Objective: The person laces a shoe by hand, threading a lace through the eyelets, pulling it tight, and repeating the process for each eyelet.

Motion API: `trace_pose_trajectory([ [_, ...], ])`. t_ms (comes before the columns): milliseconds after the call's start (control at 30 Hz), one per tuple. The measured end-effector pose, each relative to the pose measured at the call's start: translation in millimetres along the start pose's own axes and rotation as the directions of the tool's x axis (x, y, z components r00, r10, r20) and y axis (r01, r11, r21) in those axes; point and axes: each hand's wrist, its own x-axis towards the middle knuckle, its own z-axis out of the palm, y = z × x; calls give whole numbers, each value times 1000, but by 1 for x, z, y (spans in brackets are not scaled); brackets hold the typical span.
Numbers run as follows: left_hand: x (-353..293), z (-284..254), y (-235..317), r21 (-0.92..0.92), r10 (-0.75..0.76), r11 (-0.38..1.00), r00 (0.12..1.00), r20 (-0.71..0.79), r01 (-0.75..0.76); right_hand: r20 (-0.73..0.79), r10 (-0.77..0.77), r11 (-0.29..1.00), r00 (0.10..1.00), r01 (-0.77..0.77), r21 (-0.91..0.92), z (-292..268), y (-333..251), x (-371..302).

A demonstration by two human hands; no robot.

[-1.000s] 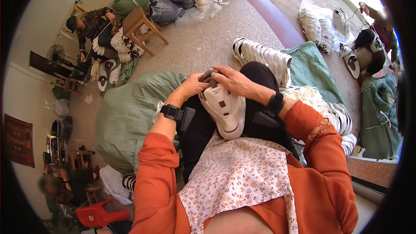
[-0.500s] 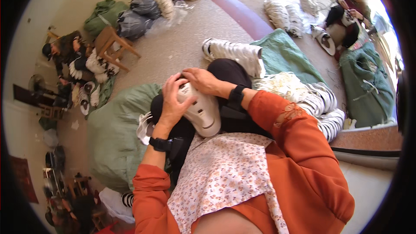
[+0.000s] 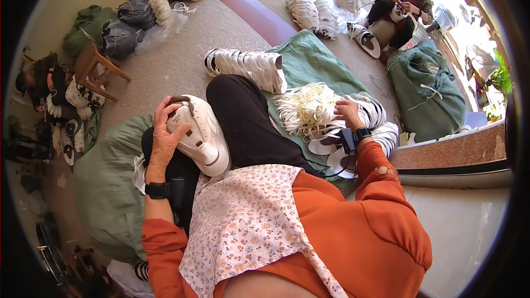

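Note:
A white sneaker [image 3: 205, 138] with perforations and a brown-lined collar rests on my left thigh, its heel toward my apron. My left hand [image 3: 165, 127] is closed on its far left side, the thumb across the upper. Over at the right, my right hand [image 3: 349, 113] hovers at the edge of a tangled heap of cream shoelaces [image 3: 306, 107], fingers slightly bent and apart, with nothing visible in them. Beside and below that hand lie rows of nested white shoe uppers [image 3: 381, 132]. Heap and uppers sit on a green cloth sack [image 3: 331, 63].
Another nested row of white uppers [image 3: 245, 69] lies beyond my knee. A stuffed green sack [image 3: 110, 182] bulges at my left; another sack [image 3: 428, 91] stands at right. Two people work nearby: one [image 3: 406, 0] far right handling a shoe, one left near a wooden stool [image 3: 94, 69].
My right hand has left the shoe and moved right to the laces. My left hand still holds the shoe, now further left on my thigh. The view has swung right.

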Motion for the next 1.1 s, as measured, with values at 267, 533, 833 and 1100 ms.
trace_pose_trajectory([
  [267, -1, 6, 0, -84, -62, 995, 998, -18, 60, 20, -25, 997, 999, 26, -68, -10, 64, -8],
  [533, -2, 7, 8, -41, -69, 997, 997, -28, 68, -131, -53, 953, 990, 11, -303, 39, 68, 44],
  [833, -3, 2, 5, 39, -42, 998, 998, -37, 43, 64, -44, 760, 997, -8, 649, 21, -80, 43],
  [1100, 0, 3, 2, -62, -74, 995, 997, -16, 73, -35, -969, 155, 244, 716, 681, -5, -319, -165],
])
